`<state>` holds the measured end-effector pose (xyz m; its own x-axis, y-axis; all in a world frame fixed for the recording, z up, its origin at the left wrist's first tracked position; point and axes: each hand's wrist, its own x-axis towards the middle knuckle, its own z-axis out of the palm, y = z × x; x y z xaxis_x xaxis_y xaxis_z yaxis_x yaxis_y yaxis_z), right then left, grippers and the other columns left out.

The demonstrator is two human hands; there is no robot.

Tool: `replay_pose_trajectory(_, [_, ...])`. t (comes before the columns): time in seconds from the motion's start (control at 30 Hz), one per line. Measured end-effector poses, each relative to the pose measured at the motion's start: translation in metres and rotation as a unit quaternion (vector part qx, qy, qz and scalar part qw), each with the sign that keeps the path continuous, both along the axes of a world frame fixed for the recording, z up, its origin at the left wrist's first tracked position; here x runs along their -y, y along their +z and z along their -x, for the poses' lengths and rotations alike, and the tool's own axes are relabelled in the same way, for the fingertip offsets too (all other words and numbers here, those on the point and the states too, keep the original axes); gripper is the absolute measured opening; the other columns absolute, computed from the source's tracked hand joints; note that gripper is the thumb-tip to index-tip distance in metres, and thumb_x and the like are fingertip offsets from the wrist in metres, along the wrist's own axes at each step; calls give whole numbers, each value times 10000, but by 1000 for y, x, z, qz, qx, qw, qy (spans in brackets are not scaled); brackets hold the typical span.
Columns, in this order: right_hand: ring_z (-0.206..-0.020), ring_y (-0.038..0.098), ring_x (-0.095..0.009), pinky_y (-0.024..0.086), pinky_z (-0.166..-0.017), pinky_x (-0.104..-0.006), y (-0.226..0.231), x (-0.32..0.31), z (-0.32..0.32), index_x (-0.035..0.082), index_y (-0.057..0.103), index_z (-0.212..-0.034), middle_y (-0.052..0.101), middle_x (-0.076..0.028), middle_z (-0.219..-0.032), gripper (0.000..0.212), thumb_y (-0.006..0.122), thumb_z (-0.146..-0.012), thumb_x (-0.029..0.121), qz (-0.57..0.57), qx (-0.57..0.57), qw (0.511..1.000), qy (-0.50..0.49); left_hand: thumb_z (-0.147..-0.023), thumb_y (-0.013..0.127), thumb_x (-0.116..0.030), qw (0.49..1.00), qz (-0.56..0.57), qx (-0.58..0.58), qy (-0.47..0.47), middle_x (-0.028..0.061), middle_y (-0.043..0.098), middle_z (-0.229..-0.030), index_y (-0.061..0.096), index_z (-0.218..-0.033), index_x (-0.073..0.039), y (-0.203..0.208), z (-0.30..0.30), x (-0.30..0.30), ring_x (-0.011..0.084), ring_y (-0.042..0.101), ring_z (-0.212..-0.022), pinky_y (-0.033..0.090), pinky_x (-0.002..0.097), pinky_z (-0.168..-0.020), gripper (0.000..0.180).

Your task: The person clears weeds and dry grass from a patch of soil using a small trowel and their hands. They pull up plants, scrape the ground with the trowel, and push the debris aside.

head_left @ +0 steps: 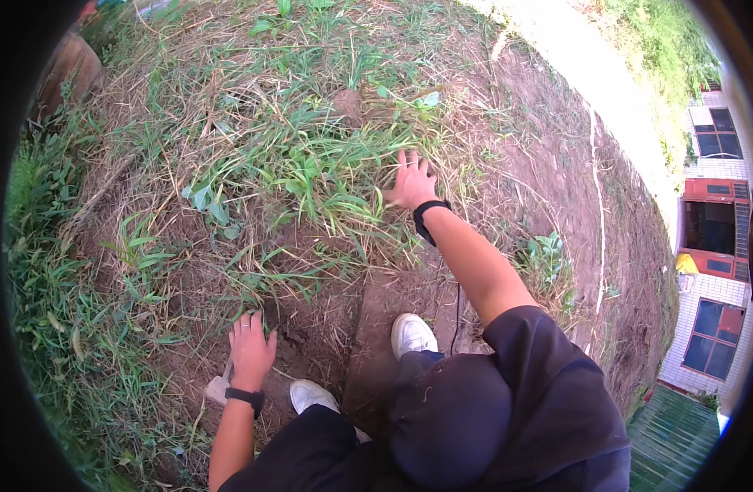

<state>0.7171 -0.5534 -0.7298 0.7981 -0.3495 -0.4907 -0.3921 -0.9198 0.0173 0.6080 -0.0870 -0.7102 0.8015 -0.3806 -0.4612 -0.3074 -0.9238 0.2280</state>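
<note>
My right hand [411, 182], a black band at its wrist, reaches forward with fingers spread over a clump of green grass [335, 201]. The fingers touch or hover just above the blades, and nothing shows in them. Lower and to the left, my left hand [252, 351] is near the soil, back upward, its fingers stretched toward more grass and its thumb apart. It wears a ring and a dark wristband. Beside that wrist lies a pale flat piece [216, 389], like a small tool blade; its narrow neck runs under the hand, where the rest is hidden.
My white shoes [413, 335] stand on brown soil near a flat slab-like strip [375, 328]. Dense weeds [56, 312] grow at the left, and a leafy plant [547, 256] stands right of my arm. A tiled building [712, 238] is at the far right.
</note>
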Motion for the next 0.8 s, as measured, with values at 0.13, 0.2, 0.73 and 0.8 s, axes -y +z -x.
replay_pose_trajectory(0.13, [-1374,476,-491,467,-1108,-505,-64,39,6,-1,52,-1627,331,-375,-1558,1264,834,-762,487,-67,-48,990,-114,-867,745,-258,1000,7,-15,-5,193,539,-1388,516,-1387,-31,0,2,22,388,488,-1310,415,523,-1059,612])
replay_pose_trajectory(0.2, [-1279,597,-420,519,-1038,-490,-77,33,14,24,235,-1588,450,-318,-1496,941,755,-861,320,-70,-53,993,-84,-854,754,-231,999,37,2,3,187,540,-1386,523,-1372,-28,-1,2,20,389,497,-1296,416,521,-1058,602])
replay_pose_trajectory(0.73, [-1078,679,-370,571,-918,-476,-7,76,80,32,619,-1156,680,-173,-1182,375,621,-946,343,-25,108,992,62,-876,730,-229,998,33,-34,-31,207,544,-1367,535,-1339,3,-23,-17,35,418,522,-1258,436,534,-1041,553])
replay_pose_trajectory(0.8, [-1076,674,-382,561,-928,-494,4,110,89,28,602,-1177,662,-193,-1204,437,624,-947,399,-25,79,997,-13,-875,729,-231,998,29,-42,-31,207,544,-1368,538,-1341,2,-24,-16,36,418,526,-1253,436,534,-1042,555])
